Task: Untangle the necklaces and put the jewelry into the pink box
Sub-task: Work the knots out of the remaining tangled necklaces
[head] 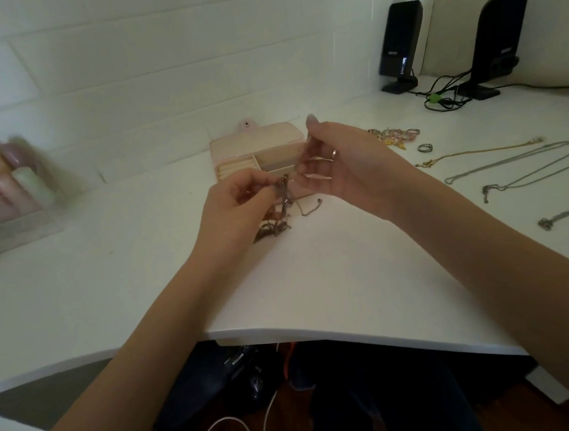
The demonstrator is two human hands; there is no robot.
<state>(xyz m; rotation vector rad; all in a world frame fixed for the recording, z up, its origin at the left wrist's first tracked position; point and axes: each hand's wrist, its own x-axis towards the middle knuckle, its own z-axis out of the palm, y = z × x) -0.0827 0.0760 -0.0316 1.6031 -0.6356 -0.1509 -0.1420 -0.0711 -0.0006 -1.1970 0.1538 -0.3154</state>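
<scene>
Standing open, pink box (272, 154) — compartments seemingly bare; left hand (237, 202) pinches necklaces (281, 208).

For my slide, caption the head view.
Both hands pick at tangled necklaces before the open pink box.

Both bare forearms stretched forward, converging at centre. Left hand (232, 202) low, back facing up, fingers curled in, fingertips bunched in a tight pinch. Right hand (343, 162) higher, close beside the left, palm turned inward, index finger raised, the other fingers bent, a ring (334, 153) on one finger. Wrists well apart.
</scene>
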